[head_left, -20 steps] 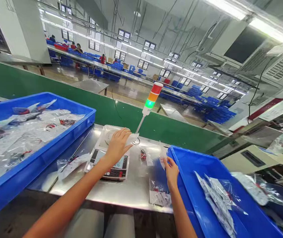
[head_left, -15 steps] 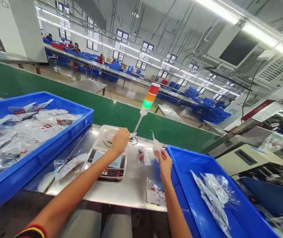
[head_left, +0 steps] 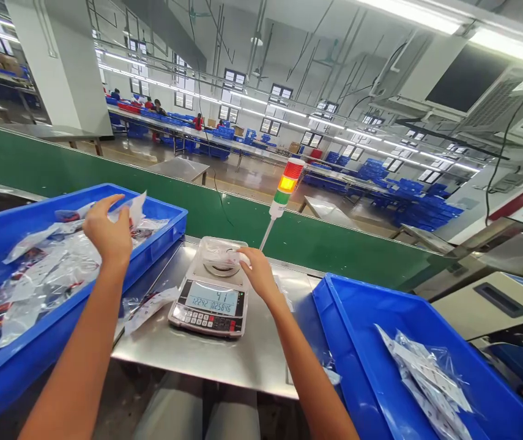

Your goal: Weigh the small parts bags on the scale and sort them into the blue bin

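Note:
My left hand (head_left: 109, 231) is above the blue tray on the left, its thumb and index finger apart. A clear packet with a white label (head_left: 136, 209) stands tilted just beyond my thumb, apparently loose. My right hand (head_left: 257, 269) pinches the edge of a clear plastic packet (head_left: 219, 255) over the pan of a digital scale (head_left: 210, 305). The packet's contents are hard to make out. The scale's display is lit, reading 41 on its top line. Another labelled packet (head_left: 151, 308) lies left of the scale. Part of a packet (head_left: 285, 294) shows behind my right wrist.
The left blue tray (head_left: 160, 241) holds many bagged red and dark parts. Another blue tray (head_left: 348, 342) on the right holds several packets (head_left: 426, 373). A signal tower (head_left: 284, 189) glows yellow behind the scale. A green barrier (head_left: 224, 214) runs along the back; people sit far off.
My left hand has moved from the scale to the left tray. My right hand has brought its packet left onto the scale. The tower light changed from green to yellow.

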The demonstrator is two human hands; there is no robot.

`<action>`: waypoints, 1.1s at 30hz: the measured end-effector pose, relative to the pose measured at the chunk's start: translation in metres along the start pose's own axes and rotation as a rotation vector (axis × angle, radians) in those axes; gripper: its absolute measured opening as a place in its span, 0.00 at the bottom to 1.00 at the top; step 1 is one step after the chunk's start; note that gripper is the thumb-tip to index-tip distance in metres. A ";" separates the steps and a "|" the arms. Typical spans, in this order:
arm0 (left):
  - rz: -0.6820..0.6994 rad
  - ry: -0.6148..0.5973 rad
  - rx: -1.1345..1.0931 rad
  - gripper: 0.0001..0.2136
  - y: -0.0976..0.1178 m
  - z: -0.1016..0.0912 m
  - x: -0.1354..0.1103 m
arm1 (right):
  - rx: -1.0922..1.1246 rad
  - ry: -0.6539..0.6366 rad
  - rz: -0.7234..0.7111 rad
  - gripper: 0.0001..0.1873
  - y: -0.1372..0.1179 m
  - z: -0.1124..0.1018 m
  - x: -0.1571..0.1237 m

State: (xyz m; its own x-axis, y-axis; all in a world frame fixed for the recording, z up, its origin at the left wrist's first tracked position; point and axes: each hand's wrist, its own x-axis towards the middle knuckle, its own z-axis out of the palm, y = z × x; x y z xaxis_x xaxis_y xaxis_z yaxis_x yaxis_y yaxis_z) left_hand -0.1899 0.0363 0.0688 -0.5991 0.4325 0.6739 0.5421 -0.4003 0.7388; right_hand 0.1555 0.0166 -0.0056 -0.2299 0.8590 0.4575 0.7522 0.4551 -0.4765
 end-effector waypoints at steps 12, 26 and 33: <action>0.263 -0.480 -0.061 0.14 0.036 0.025 -0.113 | -0.183 -0.011 0.641 0.29 0.099 0.024 -0.119; 0.401 -1.011 0.002 0.17 0.027 0.063 -0.145 | 0.487 0.373 0.752 0.40 0.091 -0.014 -0.137; 0.275 -0.948 0.116 0.09 0.016 0.090 -0.151 | 0.587 0.395 0.514 0.40 0.038 -0.033 -0.083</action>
State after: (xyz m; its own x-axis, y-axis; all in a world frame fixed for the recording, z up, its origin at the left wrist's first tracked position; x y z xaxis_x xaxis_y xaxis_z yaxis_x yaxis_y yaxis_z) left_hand -0.0380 0.0372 -0.0210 0.2474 0.8238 0.5101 0.6759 -0.5239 0.5183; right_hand 0.2236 -0.0450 -0.0366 0.3626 0.8965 0.2546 0.2394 0.1745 -0.9551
